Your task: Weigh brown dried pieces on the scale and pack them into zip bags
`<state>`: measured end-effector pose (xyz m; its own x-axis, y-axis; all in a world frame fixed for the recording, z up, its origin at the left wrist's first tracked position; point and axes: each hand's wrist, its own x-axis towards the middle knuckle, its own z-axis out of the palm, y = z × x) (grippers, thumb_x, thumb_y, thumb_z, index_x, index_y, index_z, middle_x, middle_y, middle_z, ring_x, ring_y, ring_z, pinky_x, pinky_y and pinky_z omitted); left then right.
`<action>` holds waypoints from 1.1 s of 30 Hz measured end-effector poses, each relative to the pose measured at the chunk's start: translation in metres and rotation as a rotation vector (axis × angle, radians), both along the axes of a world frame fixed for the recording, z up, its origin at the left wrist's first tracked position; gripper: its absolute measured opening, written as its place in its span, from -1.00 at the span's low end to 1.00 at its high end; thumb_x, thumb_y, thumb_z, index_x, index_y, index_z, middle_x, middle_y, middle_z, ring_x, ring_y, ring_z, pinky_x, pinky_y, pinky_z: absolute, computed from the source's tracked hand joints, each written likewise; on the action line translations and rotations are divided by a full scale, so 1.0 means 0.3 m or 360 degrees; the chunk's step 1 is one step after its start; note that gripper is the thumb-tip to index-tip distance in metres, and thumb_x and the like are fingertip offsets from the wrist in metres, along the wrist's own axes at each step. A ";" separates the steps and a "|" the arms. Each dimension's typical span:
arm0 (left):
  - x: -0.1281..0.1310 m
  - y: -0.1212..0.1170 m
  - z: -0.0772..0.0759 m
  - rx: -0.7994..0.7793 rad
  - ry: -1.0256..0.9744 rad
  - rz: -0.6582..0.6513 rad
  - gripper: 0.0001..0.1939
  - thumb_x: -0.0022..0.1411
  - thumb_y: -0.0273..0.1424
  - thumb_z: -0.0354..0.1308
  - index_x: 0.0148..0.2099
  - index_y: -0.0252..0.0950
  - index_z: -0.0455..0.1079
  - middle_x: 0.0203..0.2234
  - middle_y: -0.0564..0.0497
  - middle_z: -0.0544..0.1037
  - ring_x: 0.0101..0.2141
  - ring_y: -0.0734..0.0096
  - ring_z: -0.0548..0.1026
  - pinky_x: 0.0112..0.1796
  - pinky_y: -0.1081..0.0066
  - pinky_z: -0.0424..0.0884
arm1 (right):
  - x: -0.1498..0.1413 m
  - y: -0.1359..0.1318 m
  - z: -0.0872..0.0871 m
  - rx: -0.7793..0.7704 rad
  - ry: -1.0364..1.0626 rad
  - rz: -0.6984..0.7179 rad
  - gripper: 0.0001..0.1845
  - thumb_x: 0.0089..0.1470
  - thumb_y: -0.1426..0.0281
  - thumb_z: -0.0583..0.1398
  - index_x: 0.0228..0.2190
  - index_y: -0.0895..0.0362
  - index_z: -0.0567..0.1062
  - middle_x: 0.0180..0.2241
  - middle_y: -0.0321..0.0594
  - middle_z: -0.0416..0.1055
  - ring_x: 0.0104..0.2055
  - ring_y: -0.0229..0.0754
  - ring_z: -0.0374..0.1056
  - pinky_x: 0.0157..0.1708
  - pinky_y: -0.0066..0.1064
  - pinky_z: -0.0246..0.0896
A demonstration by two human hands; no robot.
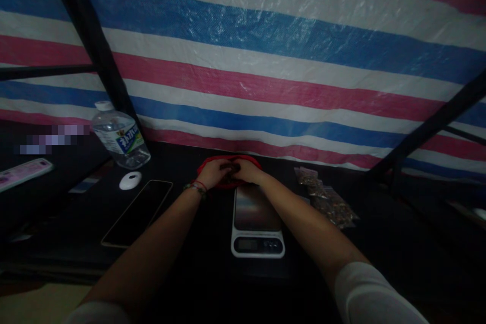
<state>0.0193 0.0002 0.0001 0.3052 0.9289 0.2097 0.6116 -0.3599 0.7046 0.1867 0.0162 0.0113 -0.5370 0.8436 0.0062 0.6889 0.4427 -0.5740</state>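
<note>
Both bare hands meet at a round red bag (pixel 224 158) straight ahead on the black counter (pixel 182 154), their fingers curled inward over its open mouth. The left hand (pixel 213 172), with a red cord and a dark beaded bracelet (pixel 195 190) at its wrist, reaches in from the left side; the right hand (pixel 247 170) reaches in from the right, its fingertips near those of the left. Dark brown loose material (pixel 230 167) shows between them, and the fingers touch it; whether either hand is clenched on a portion or merely resting there, I cannot tell in the dim light. Nearer the body than the hands lies a white digital scale with a shiny metal plate (pixel 258 212), just below the bag and partly under the line of the right forearm. To the right of the right hand, clear plastic packets of brownish bits (pixel 328 197) lie in an overlapping row. Left of the left hand are a dark flat phone with a pale edge (pixel 138 212), a smooth white oval object (pixel 130 180) and, farther out, a clear plastic bottle with a white cap (pixel 121 136).
</note>
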 end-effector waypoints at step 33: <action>-0.016 -0.003 -0.010 0.0446 0.0113 0.0087 -0.55 0.17 -0.56 -0.10 0.07 -0.29 0.37 -0.03 -0.03 0.50 -0.03 0.39 0.44 0.06 0.37 0.30 | 0.020 -0.005 -0.048 0.0070 0.0318 -0.0280 -0.67 -0.23 0.49 0.31 -0.29 0.07 0.52 -0.31 -0.32 0.52 -0.28 -0.21 0.43 -0.23 -0.43 0.28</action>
